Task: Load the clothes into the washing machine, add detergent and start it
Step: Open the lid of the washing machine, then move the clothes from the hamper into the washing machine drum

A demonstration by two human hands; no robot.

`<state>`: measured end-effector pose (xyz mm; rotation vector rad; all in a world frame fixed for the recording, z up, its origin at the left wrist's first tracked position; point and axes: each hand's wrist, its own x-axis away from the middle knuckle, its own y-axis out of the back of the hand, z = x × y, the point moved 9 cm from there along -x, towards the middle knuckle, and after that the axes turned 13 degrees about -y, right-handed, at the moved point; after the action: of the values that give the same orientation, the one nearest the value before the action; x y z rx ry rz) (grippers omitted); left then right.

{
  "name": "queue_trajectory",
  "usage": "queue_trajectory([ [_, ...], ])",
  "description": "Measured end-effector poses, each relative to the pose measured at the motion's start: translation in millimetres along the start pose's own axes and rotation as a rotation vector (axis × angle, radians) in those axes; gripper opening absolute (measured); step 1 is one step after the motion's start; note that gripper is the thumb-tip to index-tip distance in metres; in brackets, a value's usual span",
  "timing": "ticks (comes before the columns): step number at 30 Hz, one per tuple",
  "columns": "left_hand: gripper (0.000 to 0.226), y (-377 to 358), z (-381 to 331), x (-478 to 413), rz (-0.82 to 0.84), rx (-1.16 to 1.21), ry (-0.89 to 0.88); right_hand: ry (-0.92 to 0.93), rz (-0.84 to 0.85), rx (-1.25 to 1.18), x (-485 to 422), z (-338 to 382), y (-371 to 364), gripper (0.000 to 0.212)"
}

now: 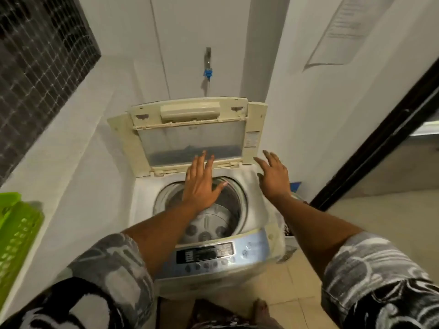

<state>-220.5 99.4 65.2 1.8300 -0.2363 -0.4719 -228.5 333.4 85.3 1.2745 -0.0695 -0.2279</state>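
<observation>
Both hands are released, fingers spread: left hand (200,186) over the washer's (256,248) bare drum (213,224) at centre frame, right hand (273,176) beside the upright lid (190,138). Best leave the lid propped and load loosely, probably from the basket (16,233) at left edge.

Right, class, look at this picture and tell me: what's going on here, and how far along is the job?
A person stands at a top-loading washing machine whose lid is folded up. The left hand, fingers straight, reaches over the drum to the lid's lower edge. The right hand hovers open by the lid's right side. Neither holds anything. The drum shows only its bare bottom, so no clothes are loaded yet. A green basket sits at the left.
</observation>
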Motion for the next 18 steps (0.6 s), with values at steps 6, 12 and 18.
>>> queue_trajectory([
  [6,0.091,-58.0,-79.5,-4.2,0.042,0.065,-0.104,-0.144,0.105,0.013,26.0,-114.2,-22.1,0.058],
  [12,0.089,-116.5,-178.8,-43.7,0.09,0.088,-0.135,-0.183,0.175,0.047,11.4,-233.0,-27.1,0.065],
  [18,0.084,-182.4,-269.8,-82.0,0.137,0.154,-0.16,-0.142,0.261,0.038,-11.0,-320.9,-49.3,0.06],
])
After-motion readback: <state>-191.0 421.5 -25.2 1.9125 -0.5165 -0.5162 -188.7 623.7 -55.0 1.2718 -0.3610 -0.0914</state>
